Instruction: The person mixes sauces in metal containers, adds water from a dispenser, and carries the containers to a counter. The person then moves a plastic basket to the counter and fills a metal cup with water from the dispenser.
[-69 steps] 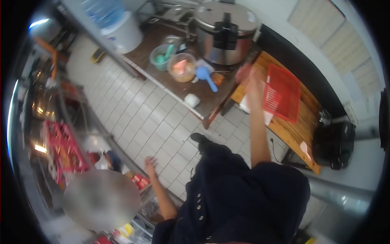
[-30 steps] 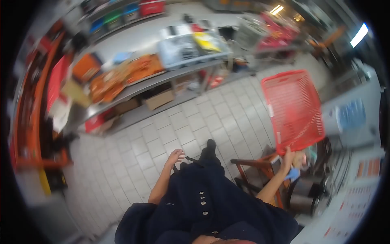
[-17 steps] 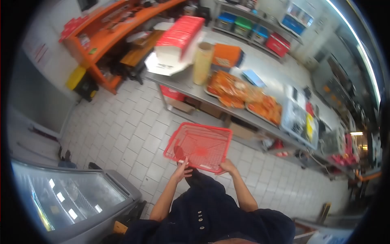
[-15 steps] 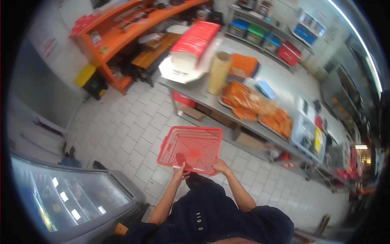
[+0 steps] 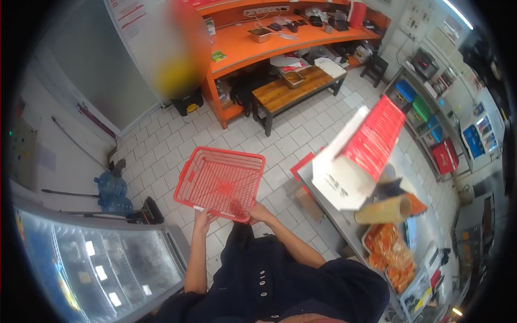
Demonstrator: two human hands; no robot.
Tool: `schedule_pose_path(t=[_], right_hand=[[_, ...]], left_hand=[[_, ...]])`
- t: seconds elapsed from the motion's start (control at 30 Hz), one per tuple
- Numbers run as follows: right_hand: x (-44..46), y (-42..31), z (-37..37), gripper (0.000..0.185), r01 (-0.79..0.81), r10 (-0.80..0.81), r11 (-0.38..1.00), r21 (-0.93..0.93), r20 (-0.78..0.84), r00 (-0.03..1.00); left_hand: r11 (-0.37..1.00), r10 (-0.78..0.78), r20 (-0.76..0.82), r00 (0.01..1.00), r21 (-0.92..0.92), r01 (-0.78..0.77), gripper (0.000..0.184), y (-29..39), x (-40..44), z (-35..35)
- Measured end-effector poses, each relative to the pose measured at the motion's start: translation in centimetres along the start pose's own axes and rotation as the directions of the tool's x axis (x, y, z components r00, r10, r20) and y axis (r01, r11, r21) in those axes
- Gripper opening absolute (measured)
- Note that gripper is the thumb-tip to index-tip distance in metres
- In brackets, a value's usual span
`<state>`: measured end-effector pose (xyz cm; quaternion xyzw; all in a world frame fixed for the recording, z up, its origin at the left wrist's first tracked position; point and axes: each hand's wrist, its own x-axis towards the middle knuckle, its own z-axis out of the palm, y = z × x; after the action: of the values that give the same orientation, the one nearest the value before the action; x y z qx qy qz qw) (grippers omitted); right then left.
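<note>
A red plastic mesh basket (image 5: 226, 162) is held out in front of my body above the tiled floor. My left hand (image 5: 204, 219) grips its near rim toward the left, thumb over the edge. At the near right corner, my right hand (image 5: 260, 213) is closed on the rim. A small darker red shape (image 5: 236, 206) shows at the near right part of the basket; I cannot make out what it is. The rest of the basket shows its bare mesh.
On the right, a steel table (image 5: 344, 231) carries a stack of red-and-white cartons (image 5: 371, 140), a wrap roll (image 5: 383, 210) and bagged orange food (image 5: 390, 250). A glass-door fridge (image 5: 107, 264) stands left, near water bottles (image 5: 113, 194). Ahead are a wooden bench (image 5: 291, 94) and orange counter (image 5: 280, 37).
My view has turned left, so the steel table has shifted right and the bench and orange counter show more fully. Both hands still hold the basket.
</note>
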<state>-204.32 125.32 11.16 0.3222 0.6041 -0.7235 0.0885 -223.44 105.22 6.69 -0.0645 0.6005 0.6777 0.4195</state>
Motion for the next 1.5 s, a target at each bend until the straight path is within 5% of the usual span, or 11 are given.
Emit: schedule_pose_path(t=[0.13, 0.43, 0.8, 0.83, 0.87, 1.0, 1.07, 1.2, 1.27, 1.33, 1.5], right_hand=[[7.2, -1.9, -7.2, 0.071, 0.072, 0.037, 0.903, 0.423, -0.244, 0.969], [14.8, -9.7, -23.3, 0.046, 0.099, 0.241, 0.876, 0.472, -0.606, 0.758], [24.8, -9.1, -42.5, 0.046, 0.101, 0.443, 0.658, 0.746, -0.492, 0.749], [24.9, -8.8, -45.1, 0.046, 0.129, 0.463, 0.662, 0.738, -0.538, 0.704], [24.8, -8.4, -47.8, 0.045, 0.149, 0.482, 0.675, 0.722, -0.585, 0.652], [25.1, -5.6, -57.8, 0.040, 0.250, 0.538, 0.638, 0.728, -0.654, 0.532], [25.1, -7.7, -62.6, 0.038, 0.207, 0.596, 0.622, 0.756, -0.627, 0.502], [26.6, -9.6, -71.4, 0.039, 0.247, 0.563, 0.643, 0.725, -0.666, 0.490], [28.5, -11.8, -77.1, 0.041, 0.289, 0.537, 0.647, 0.706, -0.691, 0.485], [30.6, -14.5, -83.8, 0.045, 0.279, 0.516, 0.653, 0.704, -0.684, 0.515], [36.0, -15.7, -100.5, 0.050, 0.212, 0.489, 0.707, 0.675, -0.683, 0.542]], left_hand=[[0.998, 0.060, 0.094, 0.994, 0.017, -0.062, 0.049, 7.7, 12.8, 8.3], [0.948, 0.281, 0.209, 0.937, 0.091, -0.305, 0.057, 29.7, 45.4, 29.5], [0.633, 0.514, 0.152, 0.844, 0.597, -0.493, 0.035, 50.5, 85.1, 43.0], [0.738, 0.543, -0.031, 0.839, 0.493, -0.460, 0.032, 50.7, 87.1, 43.5], [0.507, 0.691, -0.081, 0.718, 0.763, -0.402, 0.037, 51.1, 96.5, 40.1], [0.863, 0.339, -0.396, 0.854, 0.491, -0.115, 0.055, 50.3, 89.7, 48.2], [0.325, 0.928, -0.289, 0.234, 0.936, -0.135, 0.055, 47.5, 88.1, 54.3], [0.140, 0.977, -0.051, 0.208, 0.888, -0.439, 0.040, 40.1, 77.9, 75.1], [0.219, 0.884, 0.180, 0.431, 0.656, -0.722, 0.030, 34.9, 79.6, 82.8], [0.605, 0.573, 0.393, 0.719, 0.389, -0.695, 0.023, 30.5, 82.7, 92.1], [0.871, 0.075, 0.696, 0.714, 0.303, -0.387, 0.037, 26.2, 91.5, 118.7]])
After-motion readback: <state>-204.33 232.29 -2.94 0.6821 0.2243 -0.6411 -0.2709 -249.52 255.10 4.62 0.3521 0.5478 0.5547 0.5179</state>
